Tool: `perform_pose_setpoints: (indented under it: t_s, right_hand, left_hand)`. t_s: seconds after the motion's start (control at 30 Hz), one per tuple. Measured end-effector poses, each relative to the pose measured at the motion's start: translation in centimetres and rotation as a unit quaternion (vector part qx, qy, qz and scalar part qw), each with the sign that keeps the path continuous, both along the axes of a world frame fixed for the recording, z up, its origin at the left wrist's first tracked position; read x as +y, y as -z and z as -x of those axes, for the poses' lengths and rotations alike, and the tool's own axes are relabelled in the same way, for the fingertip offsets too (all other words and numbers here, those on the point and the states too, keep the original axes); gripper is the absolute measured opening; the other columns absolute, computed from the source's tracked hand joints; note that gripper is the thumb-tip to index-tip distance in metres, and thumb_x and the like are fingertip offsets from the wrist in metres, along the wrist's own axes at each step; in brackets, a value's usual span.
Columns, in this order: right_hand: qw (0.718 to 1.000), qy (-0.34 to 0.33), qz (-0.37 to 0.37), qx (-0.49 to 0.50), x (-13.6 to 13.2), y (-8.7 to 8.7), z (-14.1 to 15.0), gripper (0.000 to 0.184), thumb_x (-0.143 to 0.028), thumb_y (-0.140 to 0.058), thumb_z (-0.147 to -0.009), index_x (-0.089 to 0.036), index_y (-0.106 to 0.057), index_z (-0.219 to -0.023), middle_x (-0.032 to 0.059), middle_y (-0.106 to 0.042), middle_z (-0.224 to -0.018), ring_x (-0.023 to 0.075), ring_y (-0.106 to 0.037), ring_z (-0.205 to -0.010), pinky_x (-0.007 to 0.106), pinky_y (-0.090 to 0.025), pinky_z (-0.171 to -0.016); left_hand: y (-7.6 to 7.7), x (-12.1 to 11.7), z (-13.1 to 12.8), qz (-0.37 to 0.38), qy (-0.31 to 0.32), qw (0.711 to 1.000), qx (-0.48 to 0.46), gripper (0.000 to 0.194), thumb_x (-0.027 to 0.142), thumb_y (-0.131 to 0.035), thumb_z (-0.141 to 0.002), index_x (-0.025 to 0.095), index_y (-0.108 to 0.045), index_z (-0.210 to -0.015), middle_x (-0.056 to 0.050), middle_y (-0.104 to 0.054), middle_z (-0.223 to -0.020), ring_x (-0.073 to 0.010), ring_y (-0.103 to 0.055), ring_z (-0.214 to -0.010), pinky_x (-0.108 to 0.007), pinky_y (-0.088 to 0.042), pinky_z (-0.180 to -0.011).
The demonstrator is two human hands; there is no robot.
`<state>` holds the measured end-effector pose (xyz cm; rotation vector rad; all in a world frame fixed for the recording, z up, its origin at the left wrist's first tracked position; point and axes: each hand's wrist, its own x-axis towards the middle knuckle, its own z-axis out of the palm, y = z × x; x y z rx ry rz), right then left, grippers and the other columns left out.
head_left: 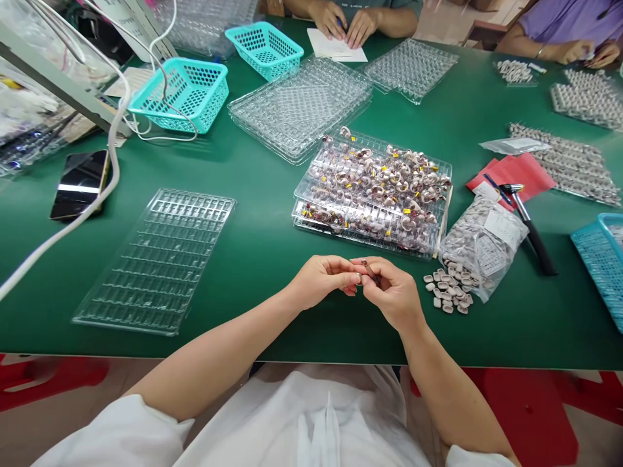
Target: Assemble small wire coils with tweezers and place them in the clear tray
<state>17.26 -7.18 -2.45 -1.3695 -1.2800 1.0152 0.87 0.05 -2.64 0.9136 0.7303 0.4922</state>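
Note:
My left hand (321,280) and my right hand (393,288) meet above the table's front edge, fingertips together. My right fingers are closed on a thin dark brown strip (372,274); its exact kind is unclear. The left thumb and forefinger pinch something tiny at the strip's end, mostly hidden by the fingertips. Just beyond the hands, stacked clear plastic trays (311,222) bear many small beige shells (374,172) with dark reddish parts and yellow tabs. Right of my right hand, loose beige shells (448,288) lie in a pile at the mouth of a clear bag (487,233).
An empty clear tray (160,259) lies left, near a phone (80,185) and white cable (114,139). Turquoise baskets (182,97) and clear trays (302,104) stand farther back. A black-handled hammer (533,233) and red packets (523,178) lie right. Two people sit across the table.

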Motion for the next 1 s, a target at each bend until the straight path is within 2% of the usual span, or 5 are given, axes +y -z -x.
perform_pose_setpoints:
  t_s: [0.17,0.4,0.8,0.9,1.0]
  right_hand:
    - [0.999,0.002,0.038,0.025,0.0,-0.2,-0.1,0.014,-0.015,-0.060,-0.081,-0.022,-0.071,-0.086,0.0083,-0.068,-0.110,0.0243,-0.066,-0.101,0.032,-0.057,-0.077]
    - [0.996,-0.005,0.043,0.083,0.4,-0.2,-0.1,0.013,-0.016,-0.063,-0.079,-0.022,-0.073,-0.084,0.0083,-0.069,-0.104,0.0258,-0.065,-0.103,0.036,-0.056,-0.082]
    - [0.990,-0.015,0.062,0.123,0.6,0.1,-0.2,0.008,-0.023,-0.066,-0.079,-0.021,-0.071,-0.084,0.0070,-0.069,-0.103,0.0215,-0.065,-0.093,0.033,-0.057,-0.074]
    - [0.992,-0.015,0.073,0.101,0.5,-0.6,-0.2,0.006,-0.023,-0.064,-0.081,-0.021,-0.069,-0.084,0.0064,-0.067,-0.102,0.0189,-0.064,-0.085,0.031,-0.055,-0.070]
    - [0.996,-0.002,0.083,0.026,0.4,-1.3,-0.3,0.005,-0.023,-0.063,-0.081,-0.021,-0.066,-0.085,0.0044,-0.063,-0.096,0.0142,-0.058,-0.071,0.027,-0.050,-0.061]
  left_hand:
    - [-0.2,0.0,-0.1,-0.008,-0.009,1.000,0.003,0.028,0.030,-0.084,-0.065,0.010,-0.074,-0.084,-0.005,-0.074,-0.076,-0.0131,-0.067,-0.062,-0.030,-0.059,-0.068]
    - [-0.1,-0.2,0.0,-0.033,-0.015,0.999,0.013,0.028,0.028,-0.082,-0.068,0.009,-0.074,-0.087,-0.005,-0.074,-0.073,-0.0134,-0.067,-0.062,-0.029,-0.059,-0.066]
    - [-0.1,-0.4,0.0,-0.050,-0.015,0.998,0.029,0.026,0.030,-0.082,-0.067,0.011,-0.073,-0.083,-0.003,-0.071,-0.070,-0.0126,-0.066,-0.061,-0.027,-0.057,-0.066]
    - [-0.2,-0.4,0.1,-0.068,-0.007,0.997,0.044,0.028,0.030,-0.082,-0.068,0.011,-0.074,-0.086,-0.003,-0.071,-0.070,-0.0127,-0.066,-0.062,-0.026,-0.056,-0.065]
    - [-0.4,-0.2,0.2,-0.094,-0.003,0.993,0.073,0.030,0.032,-0.081,-0.068,0.011,-0.074,-0.089,-0.004,-0.070,-0.069,-0.0140,-0.066,-0.063,-0.025,-0.055,-0.063]
